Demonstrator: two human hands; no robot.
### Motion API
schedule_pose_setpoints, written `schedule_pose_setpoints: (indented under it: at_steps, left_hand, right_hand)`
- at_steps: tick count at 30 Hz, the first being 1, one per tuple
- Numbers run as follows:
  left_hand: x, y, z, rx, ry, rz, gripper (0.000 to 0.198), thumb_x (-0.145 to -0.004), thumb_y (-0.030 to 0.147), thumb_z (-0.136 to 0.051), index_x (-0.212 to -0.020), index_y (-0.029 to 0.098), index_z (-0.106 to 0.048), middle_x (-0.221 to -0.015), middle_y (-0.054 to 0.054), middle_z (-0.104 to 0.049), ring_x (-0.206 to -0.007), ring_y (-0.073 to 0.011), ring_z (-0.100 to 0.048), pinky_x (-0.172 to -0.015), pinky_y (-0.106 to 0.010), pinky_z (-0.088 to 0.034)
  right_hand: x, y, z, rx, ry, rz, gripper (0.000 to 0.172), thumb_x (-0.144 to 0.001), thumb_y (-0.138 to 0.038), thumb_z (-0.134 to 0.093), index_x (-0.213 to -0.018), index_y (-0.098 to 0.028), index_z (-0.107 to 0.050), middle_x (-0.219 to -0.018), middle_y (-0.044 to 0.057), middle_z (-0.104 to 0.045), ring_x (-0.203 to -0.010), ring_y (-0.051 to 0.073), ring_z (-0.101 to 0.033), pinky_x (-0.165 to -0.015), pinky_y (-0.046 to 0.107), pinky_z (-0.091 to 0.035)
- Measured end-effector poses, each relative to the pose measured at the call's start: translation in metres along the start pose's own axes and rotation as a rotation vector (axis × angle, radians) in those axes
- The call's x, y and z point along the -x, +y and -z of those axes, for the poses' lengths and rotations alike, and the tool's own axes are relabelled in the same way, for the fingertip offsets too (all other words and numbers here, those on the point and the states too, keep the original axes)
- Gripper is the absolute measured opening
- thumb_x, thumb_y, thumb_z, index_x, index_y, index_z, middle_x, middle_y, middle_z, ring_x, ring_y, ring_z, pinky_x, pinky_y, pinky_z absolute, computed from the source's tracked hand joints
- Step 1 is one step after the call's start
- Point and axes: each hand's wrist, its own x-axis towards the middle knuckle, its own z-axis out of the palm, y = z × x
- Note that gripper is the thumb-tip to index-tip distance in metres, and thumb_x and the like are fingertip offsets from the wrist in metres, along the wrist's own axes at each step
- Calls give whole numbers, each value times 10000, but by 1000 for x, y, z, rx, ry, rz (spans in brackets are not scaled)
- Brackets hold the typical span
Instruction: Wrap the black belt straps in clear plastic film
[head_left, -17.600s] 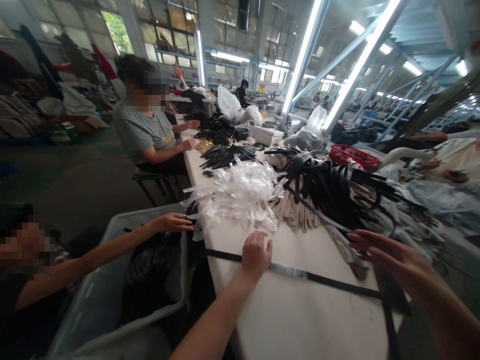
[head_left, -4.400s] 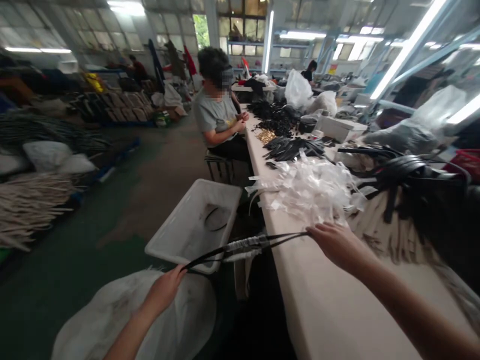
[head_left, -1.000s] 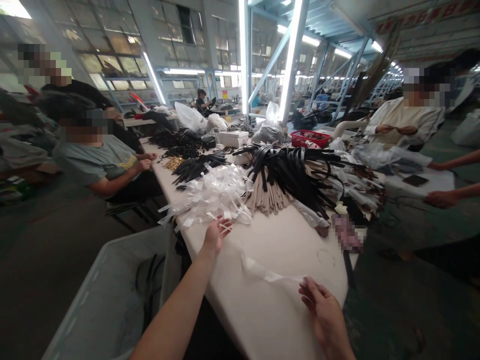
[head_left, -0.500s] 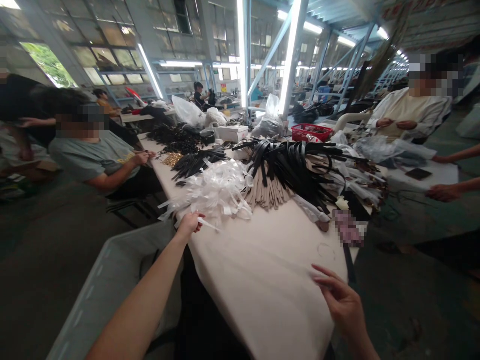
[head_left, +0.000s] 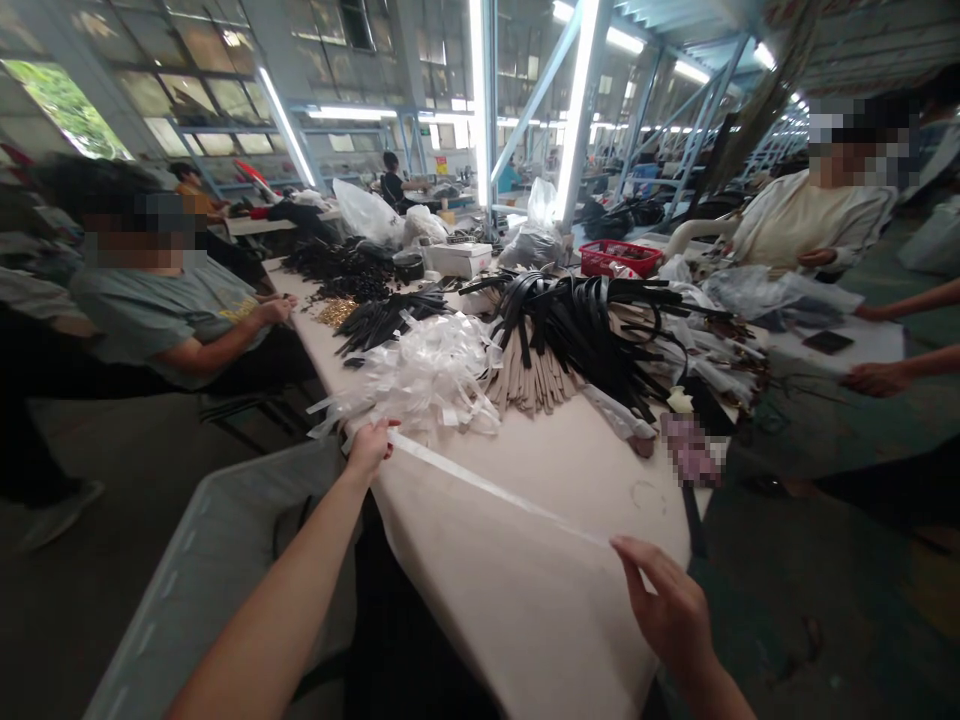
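Note:
A narrow translucent white strip [head_left: 491, 488] stretches taut above the table between my two hands. My left hand [head_left: 370, 447] is closed on its far end, close to the table's left edge. Pinched between the thumb and fingers of my right hand [head_left: 660, 595] is the near end, over the front right of the table. Just beyond my left hand lies a tangled heap of similar white strips [head_left: 439, 372]. Behind and to the right of that heap, black straps with beige undersides [head_left: 559, 320] are piled in a fan.
The table [head_left: 480, 560] also carries black pieces [head_left: 352, 268], gold pieces [head_left: 337, 311], a white box [head_left: 459, 260] and a red basket [head_left: 619, 258]. A pale plastic bin [head_left: 202, 560] stands at lower left. One person [head_left: 202, 310] sits at left; others are at right.
My right hand has closed on the strip's near end, and the strip is now drawn straight between both hands. My left hand keeps its hold. The view has shifted slightly.

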Motion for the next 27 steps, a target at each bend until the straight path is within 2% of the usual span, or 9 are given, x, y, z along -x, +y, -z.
schedule_pose_setpoints:
  at_steps: [5, 9, 12, 16, 19, 24, 27]
  left_hand:
    - [-23, 18, -2, -141, 54, -181, 413, -876, 464, -499, -983, 126, -711, -539, -6, -529, -532, -180, -506, -520, -267, -370]
    - [-55, 46, -12, -249, 80, -350, 319, -873, 407, -580, -1001, 142, -703, -826, -85, -702, -817, -233, -604, -706, -280, -421]
    - [-76, 63, -23, -311, 84, -418, 280, -897, 374, -571, -1007, 146, -692, -922, -108, -720, -893, -246, -613, -776, -294, -424]
    - [-91, 73, -35, -376, 88, -449, 250, -922, 351, -552, -1031, 162, -673, -963, -102, -719, -932, -246, -617, -813, -300, -427]
    - [-99, 75, -43, -420, 84, -457, 230, -933, 325, -557, -1047, 152, -657, -965, -92, -709, -929, -228, -612, -822, -290, -419]
    - [-111, 84, -53, -484, 60, -453, 187, -929, 269, -588, -1016, 110, -636, -878, -82, -680, -882, -237, -614, -822, -323, -420]
    - [-101, 93, -51, -501, 95, -461, 332, -883, 254, -654, -1147, 70, -570, -1031, -149, -661, -997, -292, -588, -870, -383, -421]
  right_hand:
    - [-12, 2, 0, 131, -267, 299, 430, -902, -81, -496, -1221, -286, -697, -1078, 65, -732, -1071, 259, -639, -952, 462, -528]
    - [-10, -17, -22, 143, -479, 366, 544, -840, 30, -428, -1246, -245, -663, -1058, 91, -699, -1019, 246, -624, -900, 430, -550]
    - [-2, -26, -40, 179, -428, 278, 602, -812, 59, -413, -1305, -225, -611, -1112, 108, -659, -1032, 241, -613, -888, 396, -561]
    - [6, -28, -55, 277, -268, 153, 500, -810, 51, -473, -1210, -192, -649, -1040, 114, -659, -1000, 258, -614, -877, 396, -564]
    - [6, -32, -60, 325, -290, 210, 449, -807, 44, -509, -1159, -181, -676, -1016, 113, -671, -993, 273, -611, -877, 421, -561]
    - [4, -40, -66, 303, -389, 402, 507, -820, 33, -480, -1250, -179, -645, -1211, 110, -681, -1170, 294, -583, -976, 468, -535]
    - [5, -36, -68, 270, -382, 407, 546, -845, 24, -428, -1323, -180, -599, -1263, 108, -673, -1192, 268, -599, -982, 440, -549]
